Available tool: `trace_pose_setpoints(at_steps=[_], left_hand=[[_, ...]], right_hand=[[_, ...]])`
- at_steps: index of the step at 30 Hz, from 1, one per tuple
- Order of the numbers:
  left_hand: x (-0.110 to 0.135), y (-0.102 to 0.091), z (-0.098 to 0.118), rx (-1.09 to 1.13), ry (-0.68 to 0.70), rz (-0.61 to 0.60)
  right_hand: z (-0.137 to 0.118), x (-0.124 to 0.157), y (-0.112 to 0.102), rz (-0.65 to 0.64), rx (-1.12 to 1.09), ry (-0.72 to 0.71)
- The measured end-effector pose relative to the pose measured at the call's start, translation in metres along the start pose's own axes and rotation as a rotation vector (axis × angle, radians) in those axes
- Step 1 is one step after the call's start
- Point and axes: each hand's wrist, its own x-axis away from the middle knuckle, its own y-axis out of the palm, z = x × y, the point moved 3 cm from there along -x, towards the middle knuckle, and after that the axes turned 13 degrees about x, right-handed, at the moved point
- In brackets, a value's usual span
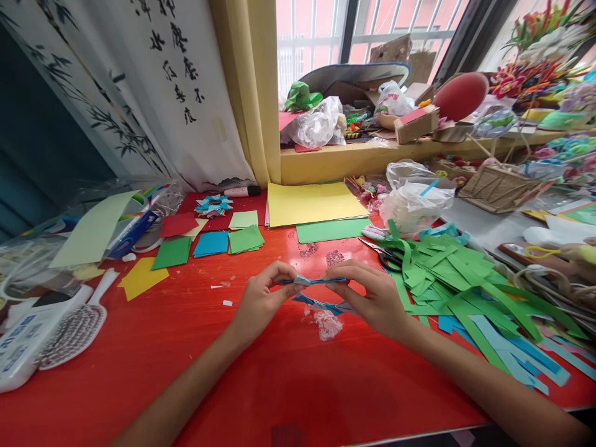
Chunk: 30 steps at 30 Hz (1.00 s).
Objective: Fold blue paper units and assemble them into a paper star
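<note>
My left hand [265, 300] and my right hand [375, 299] are raised over the front middle of the red table. Between them they hold a folded blue paper piece [321, 282], seen nearly edge on. Thumb and fingers of each hand pinch one end. Just below the upper edge shows a chain of blue and pale-blue folded paper [321, 304]; whether it joins the upper part as a ring I cannot tell. Farther back, left of the middle, lies a blue star-shaped paper ring [213, 206].
Coloured paper squares [212, 244] and a yellow sheet [316, 203] lie at the back. Scissors [388, 257] rest beside heaped green paper strips [451, 267] on the right. A white hairbrush [74, 335] lies left. A wicker basket [503, 185] stands back right.
</note>
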Motion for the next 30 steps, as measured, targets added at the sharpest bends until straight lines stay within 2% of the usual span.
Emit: trace_pose_setpoints(at_steps=[6,10,21,30], left_hand=[[0.001,0.0,-0.001,-0.003,-0.006,0.0],[0.002,0.0,0.0,-0.015,0.01,-0.005],[0.002,0.001,0.0,0.003,0.014,-0.001],[0.004,0.003,-0.002,0.03,-0.052,0.01]], right_hand=[[0.01,0.0,0.004,-0.104,-0.235,0.325],[0.013,0.0,0.007,-0.135,-0.347,0.416],[0.009,0.0,0.006,-0.136,-0.305,0.423],[0.01,0.002,0.008,-0.137,-0.277,0.426]])
